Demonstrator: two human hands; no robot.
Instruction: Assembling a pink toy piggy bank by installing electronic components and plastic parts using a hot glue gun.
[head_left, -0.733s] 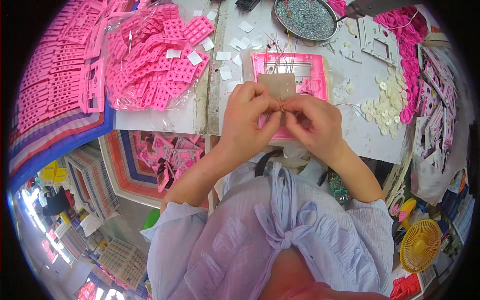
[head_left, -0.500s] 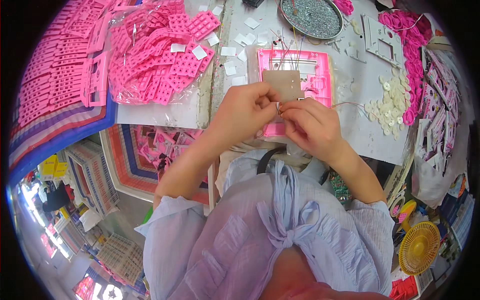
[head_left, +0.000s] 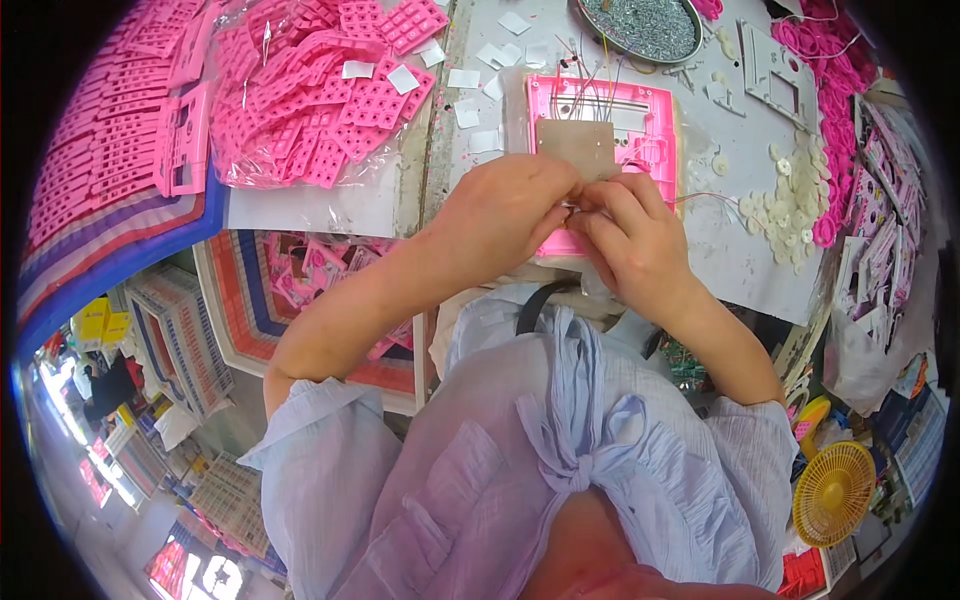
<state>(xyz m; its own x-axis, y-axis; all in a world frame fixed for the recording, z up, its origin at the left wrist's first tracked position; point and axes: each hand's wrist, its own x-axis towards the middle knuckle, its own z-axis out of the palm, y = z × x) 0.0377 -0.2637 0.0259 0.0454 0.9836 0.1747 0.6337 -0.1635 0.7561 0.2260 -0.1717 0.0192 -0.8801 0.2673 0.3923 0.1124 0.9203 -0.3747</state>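
Left hand (head_left: 512, 208): curled in, fingertips bunched up beside the right hand's, can't tell on what
Right hand (head_left: 642, 235): also curled, thumb near fingers, contents hidden, so can't tell either
Brown board (head_left: 575, 143): just past both hands, overlapping the pink case (head_left: 657, 112)
Pink case: on the white table (head_left: 722, 250), with thin wires (head_left: 583, 88) sticking up at the far end
Yellow box (head_left: 90, 322): way off left, dark printing, too small to read tbh

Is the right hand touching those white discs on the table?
Apart. The head view shows it plainly: bare tabletop lies between the right hand and the nearest white discs.
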